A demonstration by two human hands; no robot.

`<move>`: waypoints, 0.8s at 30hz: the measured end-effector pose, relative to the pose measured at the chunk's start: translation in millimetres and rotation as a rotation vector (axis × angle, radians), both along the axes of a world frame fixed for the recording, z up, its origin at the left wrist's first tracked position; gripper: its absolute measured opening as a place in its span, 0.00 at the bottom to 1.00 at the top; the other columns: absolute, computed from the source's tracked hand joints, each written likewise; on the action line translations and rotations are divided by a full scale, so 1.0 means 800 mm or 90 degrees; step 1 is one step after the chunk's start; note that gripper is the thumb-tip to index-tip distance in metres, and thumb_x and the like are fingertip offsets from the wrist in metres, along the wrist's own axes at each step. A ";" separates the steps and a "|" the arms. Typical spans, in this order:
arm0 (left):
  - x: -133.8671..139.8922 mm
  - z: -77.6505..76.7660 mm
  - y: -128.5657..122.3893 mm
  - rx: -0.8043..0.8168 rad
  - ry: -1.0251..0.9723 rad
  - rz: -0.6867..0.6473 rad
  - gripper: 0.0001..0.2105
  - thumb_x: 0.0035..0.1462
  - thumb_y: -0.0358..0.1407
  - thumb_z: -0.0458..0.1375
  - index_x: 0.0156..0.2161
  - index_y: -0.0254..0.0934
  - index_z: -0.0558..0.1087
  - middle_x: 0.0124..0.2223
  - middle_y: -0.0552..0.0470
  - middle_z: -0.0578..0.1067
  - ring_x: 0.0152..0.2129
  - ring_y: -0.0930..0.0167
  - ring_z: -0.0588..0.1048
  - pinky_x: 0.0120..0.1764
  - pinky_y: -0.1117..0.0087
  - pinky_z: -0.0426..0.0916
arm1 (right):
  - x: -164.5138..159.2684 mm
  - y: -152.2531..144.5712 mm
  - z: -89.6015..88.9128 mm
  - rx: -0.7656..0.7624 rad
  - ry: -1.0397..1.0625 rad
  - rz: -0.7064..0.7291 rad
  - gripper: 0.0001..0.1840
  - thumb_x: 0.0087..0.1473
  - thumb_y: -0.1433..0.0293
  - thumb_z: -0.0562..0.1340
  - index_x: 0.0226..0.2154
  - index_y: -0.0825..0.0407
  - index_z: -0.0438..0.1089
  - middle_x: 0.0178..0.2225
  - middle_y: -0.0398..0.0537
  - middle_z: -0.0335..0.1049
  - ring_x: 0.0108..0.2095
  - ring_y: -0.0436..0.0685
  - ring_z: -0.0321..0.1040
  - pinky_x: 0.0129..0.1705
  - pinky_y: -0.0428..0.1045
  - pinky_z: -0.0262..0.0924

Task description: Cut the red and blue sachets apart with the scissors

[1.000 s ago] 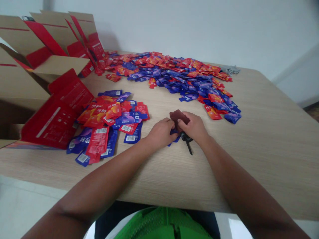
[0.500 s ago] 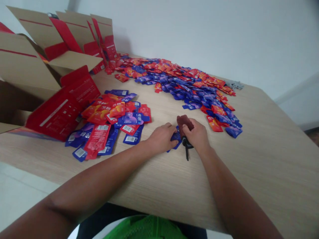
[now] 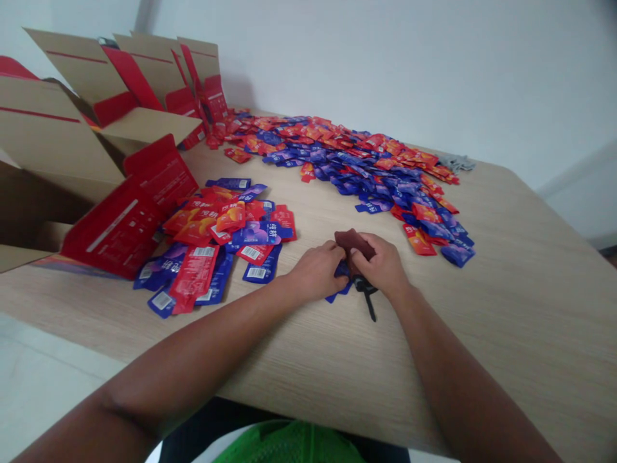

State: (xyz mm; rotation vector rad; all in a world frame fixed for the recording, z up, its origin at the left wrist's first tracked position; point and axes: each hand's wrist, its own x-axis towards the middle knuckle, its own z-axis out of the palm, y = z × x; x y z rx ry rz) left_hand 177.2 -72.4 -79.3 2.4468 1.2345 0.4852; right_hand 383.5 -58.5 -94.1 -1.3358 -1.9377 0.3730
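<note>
My left hand (image 3: 321, 273) is closed, its curled fingers pressed on a blue sachet (image 3: 337, 294) that lies on the table and is partly hidden beneath them. Close beside it, my right hand (image 3: 383, 263) grips a dark reddish-brown cloth (image 3: 354, 241), thumb on top. Below the cloth, under the same hand, a black object with a thin stem (image 3: 370, 305) sticks out toward me; I cannot make out its kind. To the left lies a loose heap of red and blue sachets (image 3: 231, 231), some showing white barcode labels.
Open red cardboard boxes (image 3: 125, 218) with raised brown flaps stand on the left. A long pile of red and blue sachets (image 3: 347, 161) runs along the back by the wall. Grey scraps (image 3: 457, 163) lie at its right end. The wooden table's (image 3: 506, 289) front edge is near my body.
The brown cloth has tipped leftward toward my left hand. The black stem has swung to point down and right. The whole view has shifted slightly.
</note>
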 end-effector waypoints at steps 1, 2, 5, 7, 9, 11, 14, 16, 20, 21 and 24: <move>0.000 0.001 0.000 -0.002 -0.002 0.000 0.14 0.57 0.39 0.64 0.47 0.39 0.73 0.52 0.44 0.76 0.50 0.58 0.77 0.53 0.57 0.74 | 0.000 0.001 0.000 -0.005 -0.004 0.003 0.19 0.58 0.65 0.63 0.52 0.48 0.77 0.46 0.49 0.82 0.44 0.63 0.77 0.49 0.56 0.69; 0.000 0.001 0.000 -0.003 -0.002 0.000 0.14 0.57 0.39 0.64 0.47 0.39 0.73 0.52 0.44 0.76 0.50 0.58 0.77 0.53 0.57 0.74 | 0.000 0.002 0.000 -0.011 -0.011 0.000 0.19 0.58 0.65 0.63 0.52 0.48 0.77 0.46 0.49 0.82 0.44 0.63 0.77 0.49 0.56 0.69; 0.000 0.003 0.000 -0.009 0.002 -0.001 0.14 0.58 0.39 0.64 0.48 0.38 0.73 0.53 0.43 0.76 0.49 0.58 0.78 0.54 0.57 0.74 | 0.003 0.007 -0.004 -0.027 -0.037 -0.050 0.17 0.58 0.65 0.63 0.50 0.47 0.78 0.43 0.48 0.82 0.41 0.62 0.77 0.45 0.56 0.68; 0.000 0.004 0.000 -0.016 0.002 -0.005 0.16 0.58 0.39 0.63 0.50 0.38 0.73 0.54 0.42 0.76 0.51 0.58 0.78 0.55 0.57 0.74 | 0.008 0.011 -0.006 -0.029 -0.058 -0.111 0.16 0.58 0.64 0.63 0.48 0.47 0.79 0.41 0.49 0.82 0.39 0.63 0.76 0.42 0.55 0.67; -0.001 0.005 -0.001 -0.018 -0.001 -0.018 0.20 0.58 0.38 0.63 0.55 0.39 0.73 0.59 0.42 0.75 0.55 0.57 0.77 0.58 0.57 0.73 | 0.013 0.015 -0.009 -0.027 -0.077 -0.170 0.16 0.58 0.63 0.63 0.48 0.48 0.79 0.40 0.50 0.82 0.39 0.64 0.75 0.40 0.55 0.66; -0.004 0.007 -0.002 -0.005 0.001 -0.043 0.25 0.58 0.37 0.62 0.61 0.41 0.70 0.67 0.42 0.70 0.60 0.57 0.74 0.61 0.57 0.71 | 0.017 0.017 -0.011 -0.024 -0.084 -0.205 0.17 0.58 0.63 0.63 0.47 0.49 0.79 0.39 0.51 0.81 0.38 0.64 0.75 0.40 0.55 0.65; -0.008 0.010 -0.004 0.014 0.016 -0.096 0.29 0.58 0.35 0.60 0.66 0.42 0.68 0.72 0.43 0.66 0.62 0.57 0.74 0.60 0.58 0.72 | 0.020 0.017 -0.012 -0.024 -0.073 -0.216 0.17 0.58 0.62 0.63 0.48 0.49 0.79 0.39 0.52 0.81 0.38 0.64 0.75 0.39 0.55 0.65; -0.010 0.013 -0.005 0.011 0.029 -0.123 0.26 0.59 0.35 0.60 0.64 0.44 0.71 0.68 0.45 0.70 0.57 0.57 0.77 0.57 0.58 0.74 | 0.020 0.016 -0.011 -0.027 -0.067 -0.219 0.17 0.58 0.62 0.63 0.48 0.49 0.79 0.38 0.51 0.81 0.37 0.64 0.75 0.39 0.55 0.65; -0.010 0.014 -0.005 0.005 0.049 -0.062 0.18 0.63 0.38 0.58 0.56 0.42 0.76 0.60 0.43 0.74 0.49 0.59 0.80 0.53 0.59 0.76 | 0.018 0.015 -0.010 -0.035 -0.055 -0.227 0.17 0.58 0.62 0.63 0.47 0.48 0.79 0.39 0.51 0.82 0.38 0.64 0.76 0.40 0.56 0.66; -0.009 0.013 -0.004 0.007 0.054 -0.019 0.17 0.64 0.39 0.58 0.55 0.40 0.76 0.60 0.42 0.73 0.48 0.59 0.80 0.52 0.59 0.76 | 0.018 0.015 -0.010 -0.036 -0.050 -0.227 0.17 0.58 0.62 0.63 0.47 0.48 0.79 0.39 0.51 0.82 0.38 0.64 0.76 0.41 0.56 0.66; -0.012 0.010 0.003 0.013 0.066 0.080 0.15 0.67 0.38 0.55 0.53 0.35 0.76 0.60 0.37 0.72 0.47 0.59 0.80 0.53 0.58 0.75 | 0.018 0.014 -0.011 -0.033 -0.033 -0.227 0.17 0.58 0.61 0.64 0.47 0.48 0.79 0.40 0.51 0.82 0.38 0.64 0.76 0.42 0.56 0.67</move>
